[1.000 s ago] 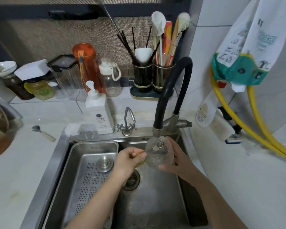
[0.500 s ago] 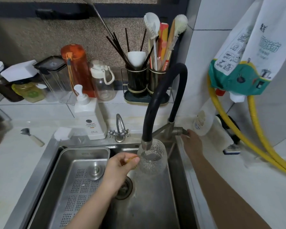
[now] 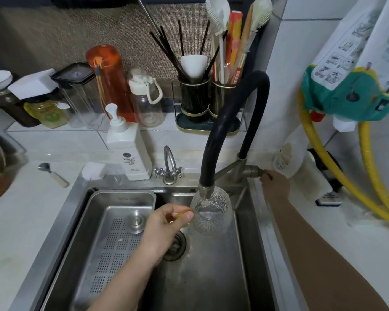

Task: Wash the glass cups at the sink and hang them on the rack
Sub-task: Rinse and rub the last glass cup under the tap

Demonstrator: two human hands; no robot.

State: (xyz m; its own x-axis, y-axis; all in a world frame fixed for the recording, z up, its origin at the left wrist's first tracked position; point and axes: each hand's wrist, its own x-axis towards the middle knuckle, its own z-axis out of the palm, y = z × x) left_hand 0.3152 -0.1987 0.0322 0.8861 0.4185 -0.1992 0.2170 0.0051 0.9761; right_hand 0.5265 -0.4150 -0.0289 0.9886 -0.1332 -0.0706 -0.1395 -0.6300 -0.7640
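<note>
Overhead, the head view looks down on a steel sink [image 3: 211,277] set in a white counter. Left hand [image 3: 166,225] pinches the amber handle of a textured glass cup [image 3: 211,214] between thumb and curled fingers, holding it upright over the basin, its mouth directly beneath the nozzle of the black hose tap [image 3: 231,122]. Right hand [image 3: 275,184] is at the tap lever on the sink's right edge, fingers curled round the lever's end. A perforated steel tray [image 3: 112,232] sits in the left part of the basin, beside the drain [image 3: 174,246]. A white pump bottle [image 3: 127,147] stands behind the sink, next to a small second tap [image 3: 168,167].
</note>
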